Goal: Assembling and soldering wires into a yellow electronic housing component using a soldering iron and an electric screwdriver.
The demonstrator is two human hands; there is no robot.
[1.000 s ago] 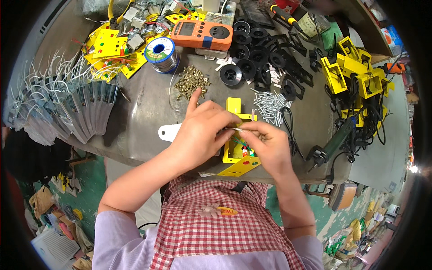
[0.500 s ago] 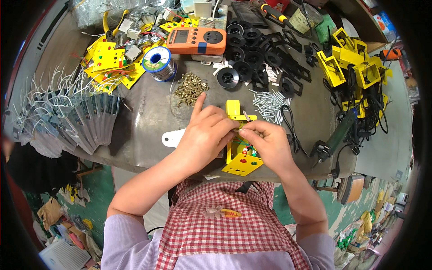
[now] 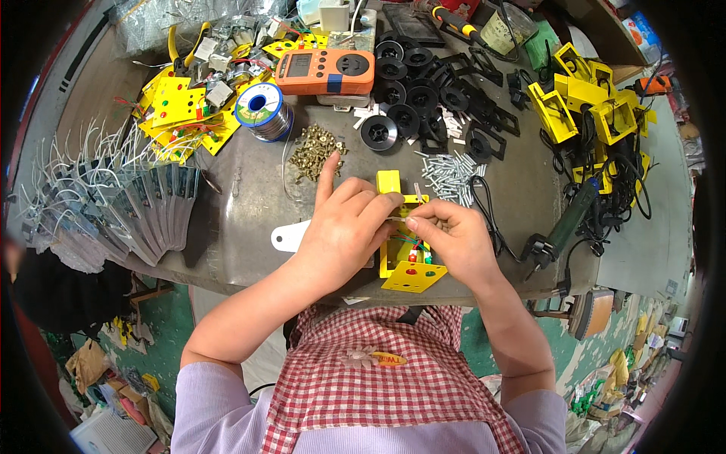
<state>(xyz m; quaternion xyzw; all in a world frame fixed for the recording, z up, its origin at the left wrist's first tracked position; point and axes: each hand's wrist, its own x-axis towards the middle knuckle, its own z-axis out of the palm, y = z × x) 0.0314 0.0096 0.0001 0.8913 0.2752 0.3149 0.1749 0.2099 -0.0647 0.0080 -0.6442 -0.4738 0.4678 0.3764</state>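
At the table's near edge a yellow metal box [image 3: 383, 261] lies open beneath my fingers, a yellow panel [image 3: 412, 281] with red and green lamps hanging at its near end. Thin coloured wires [image 3: 409, 240] run inside it. My left hand [image 3: 346, 231] reaches over the box from the left, index finger stretched toward the screw pile, its other fingers and thumb closed on a thin pale wire [image 3: 398, 219]. From the right, my right hand [image 3: 455, 240] pinches the same wire between thumb and forefinger. The wire's ends are hidden by the fingers.
Brass screws [image 3: 316, 153], a solder spool [image 3: 264, 111] and an orange multimeter [image 3: 325, 72] lie beyond my left hand. Silver screws [image 3: 449, 175] and black round parts [image 3: 404, 119] sit beyond the right. A soldering iron [image 3: 572, 217] and yellow boxes [image 3: 614, 121] are at right.
My right hand has shifted slightly right, and more of the wire shows between my fingertips. The yellow panel has moved a little right and its near edge has risen.
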